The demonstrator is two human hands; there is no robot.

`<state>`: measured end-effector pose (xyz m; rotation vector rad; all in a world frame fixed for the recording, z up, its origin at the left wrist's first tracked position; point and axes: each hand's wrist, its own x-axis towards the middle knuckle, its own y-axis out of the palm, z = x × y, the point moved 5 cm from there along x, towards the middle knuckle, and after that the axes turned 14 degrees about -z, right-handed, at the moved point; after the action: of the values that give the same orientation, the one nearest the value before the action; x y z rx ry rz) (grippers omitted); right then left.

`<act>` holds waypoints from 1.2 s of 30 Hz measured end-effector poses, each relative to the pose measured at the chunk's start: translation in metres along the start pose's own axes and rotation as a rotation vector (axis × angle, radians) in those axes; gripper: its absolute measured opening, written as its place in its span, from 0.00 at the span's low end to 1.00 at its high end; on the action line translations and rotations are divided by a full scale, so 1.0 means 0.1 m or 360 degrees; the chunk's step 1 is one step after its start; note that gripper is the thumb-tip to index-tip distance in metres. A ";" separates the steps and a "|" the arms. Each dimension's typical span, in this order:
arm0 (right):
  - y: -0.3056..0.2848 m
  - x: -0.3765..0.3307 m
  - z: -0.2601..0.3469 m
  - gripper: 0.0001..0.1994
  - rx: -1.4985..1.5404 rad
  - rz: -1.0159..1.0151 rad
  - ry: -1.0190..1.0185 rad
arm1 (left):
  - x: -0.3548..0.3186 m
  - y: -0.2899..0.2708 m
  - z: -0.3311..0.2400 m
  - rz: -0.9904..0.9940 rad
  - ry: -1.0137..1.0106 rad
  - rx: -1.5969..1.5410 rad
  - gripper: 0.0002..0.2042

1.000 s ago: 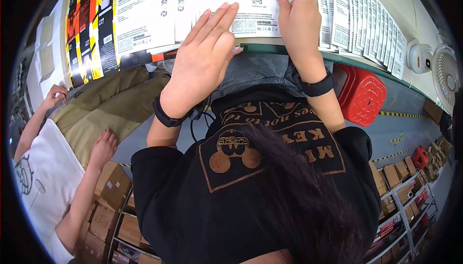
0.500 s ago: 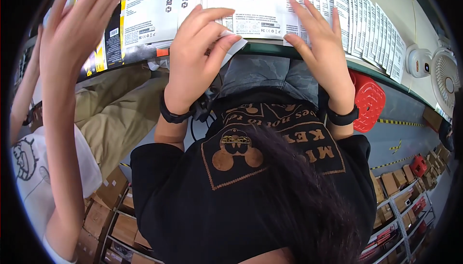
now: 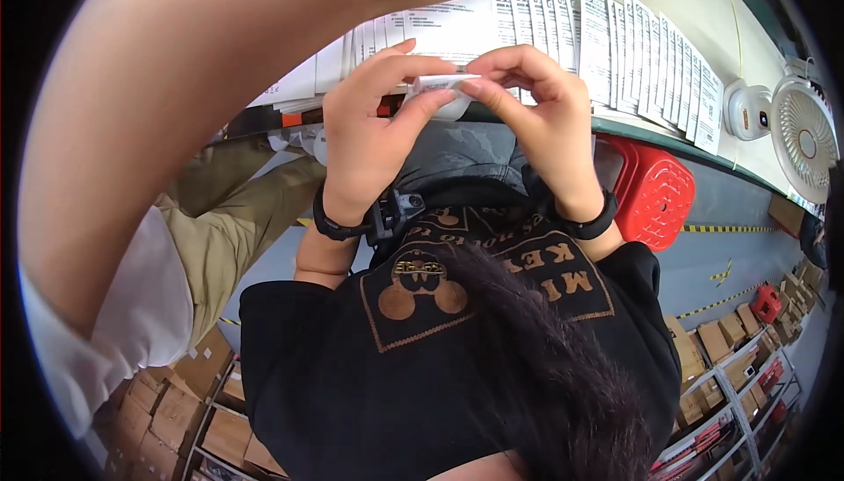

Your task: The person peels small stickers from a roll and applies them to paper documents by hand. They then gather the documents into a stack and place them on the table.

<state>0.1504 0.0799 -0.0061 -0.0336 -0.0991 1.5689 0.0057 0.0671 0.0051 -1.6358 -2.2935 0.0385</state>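
Observation:
Just over the table's near edge, my left hand (image 3: 362, 134) is closed, its thumb and fingers pinching a small white printed paper (image 3: 440, 83). My right hand (image 3: 552, 125) meets it from the other side, fingertips closed on the paper's right end. Whether the paper is a folded sheet or a label strip cannot be made out. Right behind my fingers lie overlapping white printed sheets (image 3: 453, 31). Another fanned row of white printed sheets (image 3: 655, 63) spreads to the right of my right hand.
A co-worker's bare arm (image 3: 167, 120) reaches across the table from the left, covering its far left part. A white fan (image 3: 804, 140) and a round white device (image 3: 747, 112) stand at the right. A red stool (image 3: 659, 200) is below the edge; boxes on shelves (image 3: 725, 380) stand behind.
My right hand has left the sheets, moved left and taken hold of the white paper beside my left hand. The co-worker's arm has swung right across the table.

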 end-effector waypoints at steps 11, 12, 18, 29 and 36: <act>-0.09 0.08 -0.14 0.05 0.0376 -0.0171 0.0326 | 0.03 0.00 0.15 0.0309 -0.0085 0.0154 0.06; -0.10 0.12 -0.18 0.05 0.0371 -0.0158 0.0364 | 0.03 0.00 0.13 0.0312 -0.0082 0.0156 0.06; -0.22 0.46 -0.39 0.06 0.0092 -0.0164 0.0350 | 0.00 0.10 0.04 0.0795 0.0396 0.0353 0.05; -0.12 0.57 -0.60 0.07 -0.0448 -0.0135 0.0159 | -0.08 0.14 0.14 0.1137 0.0606 0.0482 0.07; -0.11 0.55 -0.59 0.08 -0.0476 -0.0119 0.0170 | -0.10 0.14 0.15 0.1115 0.0619 0.0471 0.06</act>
<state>0.1662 0.1377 -0.0614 -0.3440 -0.2476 1.4635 0.0169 0.0653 -0.0144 -1.9795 -1.2900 0.1902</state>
